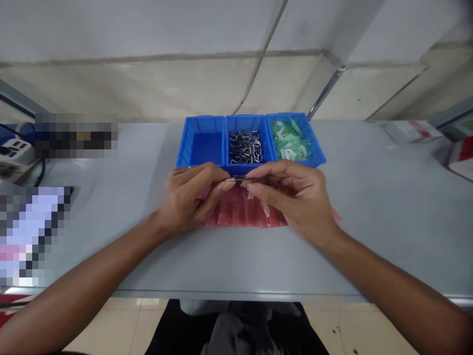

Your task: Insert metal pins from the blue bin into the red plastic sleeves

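My left hand and my right hand meet over the grey table, both pinching a thin metal pin between fingertips. Under them lies a pile of small red plastic bags. Just behind my hands stand three blue bins side by side: the left bin looks empty, the middle bin holds several metal pins, and the right bin holds pale green parts.
The grey table ends at a front edge near me. Boxes sit at the far right. A power strip and blurred items lie at the left. A wall rises behind the bins.
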Available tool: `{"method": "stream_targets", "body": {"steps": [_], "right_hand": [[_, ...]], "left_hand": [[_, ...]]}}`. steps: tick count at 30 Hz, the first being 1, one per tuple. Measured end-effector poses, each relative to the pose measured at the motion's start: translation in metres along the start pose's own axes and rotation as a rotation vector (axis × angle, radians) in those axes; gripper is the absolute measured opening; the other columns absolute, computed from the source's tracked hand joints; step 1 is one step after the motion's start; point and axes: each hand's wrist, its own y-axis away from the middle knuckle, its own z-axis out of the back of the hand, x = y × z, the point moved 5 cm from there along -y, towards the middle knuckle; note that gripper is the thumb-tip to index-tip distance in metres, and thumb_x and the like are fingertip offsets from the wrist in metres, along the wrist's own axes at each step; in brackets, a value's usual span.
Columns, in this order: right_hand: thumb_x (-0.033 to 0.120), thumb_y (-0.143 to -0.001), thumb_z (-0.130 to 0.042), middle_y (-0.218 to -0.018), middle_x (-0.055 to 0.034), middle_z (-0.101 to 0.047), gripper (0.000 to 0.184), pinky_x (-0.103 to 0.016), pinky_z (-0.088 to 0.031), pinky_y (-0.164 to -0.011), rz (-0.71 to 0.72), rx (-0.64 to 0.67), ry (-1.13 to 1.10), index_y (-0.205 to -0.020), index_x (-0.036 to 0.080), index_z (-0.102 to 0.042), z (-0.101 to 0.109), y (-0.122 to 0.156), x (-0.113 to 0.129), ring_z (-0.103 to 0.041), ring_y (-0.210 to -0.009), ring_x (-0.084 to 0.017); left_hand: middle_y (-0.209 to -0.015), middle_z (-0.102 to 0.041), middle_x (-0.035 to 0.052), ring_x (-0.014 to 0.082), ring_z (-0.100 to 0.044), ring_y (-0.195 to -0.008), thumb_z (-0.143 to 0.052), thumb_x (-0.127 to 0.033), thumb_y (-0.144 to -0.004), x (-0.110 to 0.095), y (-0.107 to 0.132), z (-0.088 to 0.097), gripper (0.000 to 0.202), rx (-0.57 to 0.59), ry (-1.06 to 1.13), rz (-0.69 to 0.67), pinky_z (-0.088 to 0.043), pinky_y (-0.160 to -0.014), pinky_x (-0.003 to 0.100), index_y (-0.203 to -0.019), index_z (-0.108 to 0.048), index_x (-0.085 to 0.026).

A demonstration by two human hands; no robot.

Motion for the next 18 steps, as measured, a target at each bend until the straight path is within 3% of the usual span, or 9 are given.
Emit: {"method": "stream_targets", "body": {"steps": [4, 10, 14, 16, 18], "right_hand": [[0.014, -0.086, -0.079, -0.09, 0.0011, -0.079, 0.015, -0.022, -0.057, -0.055, 0.006, 0.004, 0.01, -0.097, 0.024, -0.079, -0.001, 0.0, 0.0, -0.069, -0.065, -0.009], [0.02, -0.089, -0.079, -0.083, 0.0015, -0.077, 0.011, -0.021, -0.048, -0.044, -0.017, -0.014, 0.016, -0.098, 0.026, -0.08, 0.005, 0.001, -0.006, -0.059, -0.052, -0.007], [0.021, -0.096, -0.07, -0.129, -0.003, -0.075, 0.037, -0.022, -0.051, -0.046, -0.011, -0.016, -0.004, -0.13, 0.034, -0.07, 0.01, -0.003, -0.004, -0.073, -0.079, -0.013], [0.02, -0.098, -0.065, -0.134, -0.0024, -0.072, 0.044, -0.025, -0.055, -0.05, 0.035, -0.014, 0.132, -0.139, 0.036, -0.063, 0.013, -0.004, 0.0, -0.073, -0.082, -0.015], [0.016, -0.098, -0.063, -0.119, -0.0017, -0.078, 0.035, -0.031, -0.061, -0.064, 0.169, 0.002, 0.405, -0.129, 0.032, -0.07, 0.013, -0.003, 0.005, -0.074, -0.084, -0.016]], "left_hand": [[-0.078, -0.071, 0.0012, 0.0097, -0.065, -0.066, -0.06, -0.019, -0.101, -0.003, -0.001, -0.001, 0.013, 0.018, 0.016, -0.031, -0.047, -0.06, 0.024, -0.088, -0.063, -0.017], [-0.077, -0.071, 0.0029, 0.0109, -0.068, -0.069, -0.049, -0.021, -0.105, -0.004, -0.002, 0.002, 0.027, 0.033, 0.033, -0.047, -0.049, -0.061, 0.024, -0.083, -0.063, -0.016], [-0.077, -0.072, 0.0035, 0.0123, -0.071, -0.073, -0.043, -0.018, -0.106, 0.0, -0.002, 0.006, 0.032, -0.013, 0.034, 0.012, -0.05, -0.061, 0.027, -0.081, -0.064, -0.018], [-0.078, -0.073, 0.0022, 0.0117, -0.07, -0.072, -0.043, -0.018, -0.106, 0.002, -0.002, 0.007, 0.032, -0.023, 0.021, 0.025, -0.051, -0.061, 0.027, -0.082, -0.064, -0.02], [-0.077, -0.073, 0.0011, 0.011, -0.07, -0.071, -0.043, -0.018, -0.105, 0.002, -0.002, 0.008, 0.032, -0.04, 0.021, 0.035, -0.051, -0.06, 0.027, -0.082, -0.064, -0.02]]}}
